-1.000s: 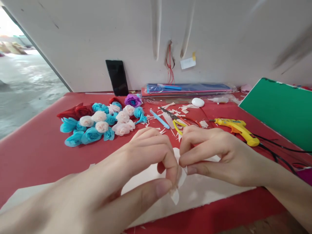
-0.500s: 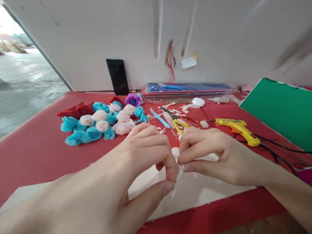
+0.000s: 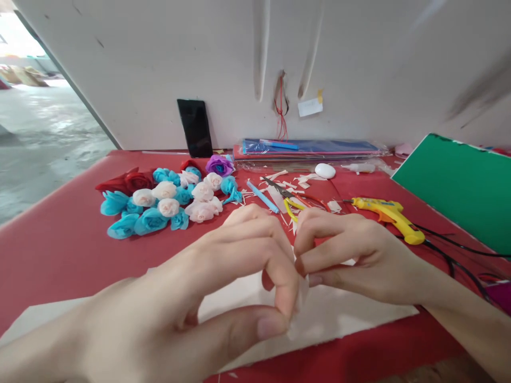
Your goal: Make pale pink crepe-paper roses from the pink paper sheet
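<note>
Between my two hands is a small white paper petal (image 3: 303, 298), mostly hidden by the fingers. My left hand (image 3: 223, 276) pinches its near edge with thumb and forefinger. From the right, my right hand (image 3: 351, 252) pinches the petal's other side, its fingertips close to the left ones. Both hands hover over a sheet of white paper (image 3: 359, 311) lying on the red tabletop (image 3: 51, 255). Beyond the hands lie scissors (image 3: 294, 208) with yellow and red handles, and a light blue pen (image 3: 262, 196) among white paper scraps.
Several paper flowers (image 3: 167, 190) in white, blue, red and purple cluster at left. A yellow glue gun (image 3: 389, 215) with a black cord lies at right, by a green board (image 3: 459, 191). A phone (image 3: 195, 127) leans on the wall near wrapped paper packs (image 3: 319, 147).
Both hands have shifted slightly right, still pinching the petal. The left fingers now cover more of it. The camera view has tilted a little.
</note>
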{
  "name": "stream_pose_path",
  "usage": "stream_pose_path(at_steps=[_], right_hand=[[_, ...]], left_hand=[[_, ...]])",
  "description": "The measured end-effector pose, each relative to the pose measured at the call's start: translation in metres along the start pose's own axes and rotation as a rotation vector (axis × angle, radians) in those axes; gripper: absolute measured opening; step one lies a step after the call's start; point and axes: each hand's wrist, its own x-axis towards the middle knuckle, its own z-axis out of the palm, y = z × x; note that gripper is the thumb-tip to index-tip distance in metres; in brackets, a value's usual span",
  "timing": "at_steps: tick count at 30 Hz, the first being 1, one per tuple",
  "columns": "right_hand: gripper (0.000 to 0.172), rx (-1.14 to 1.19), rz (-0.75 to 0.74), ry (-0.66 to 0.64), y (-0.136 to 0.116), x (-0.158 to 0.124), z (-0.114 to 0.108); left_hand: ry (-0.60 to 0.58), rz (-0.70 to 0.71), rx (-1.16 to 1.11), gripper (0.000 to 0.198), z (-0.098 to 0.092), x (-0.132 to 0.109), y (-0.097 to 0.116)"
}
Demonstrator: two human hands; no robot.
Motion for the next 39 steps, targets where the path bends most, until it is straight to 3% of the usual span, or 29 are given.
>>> stream_pose_path(at_steps=[5,13,22,25,29,39], right_hand=[[0.034,-0.094,-0.130,0.030,0.004,-0.001,-0.004],[0.035,-0.111,-0.201,0.032,0.008,-0.001,-0.002],[0.033,-0.106,-0.188,0.065,0.008,-0.004,-0.004],[0.029,0.110,-0.079,0.140,0.014,-0.006,0.005],[0.008,0.701,0.251,0.202,0.025,-0.011,0.025],[0.007,0.972,0.354,0.195,0.026,-0.011,0.050]], left_hand=[[0.130,0.059,0.031,0.023,0.002,-0.001,0.004],[0.042,0.156,0.131,0.027,-0.001,0.005,-0.008],[0.099,0.169,0.093,0.028,0.002,0.004,-0.010],[0.151,0.131,0.094,0.028,0.004,0.004,-0.011],[0.267,0.088,0.102,0.017,0.006,0.001,-0.013],[0.224,-0.099,-0.127,0.021,0.013,0.006,-0.010]])
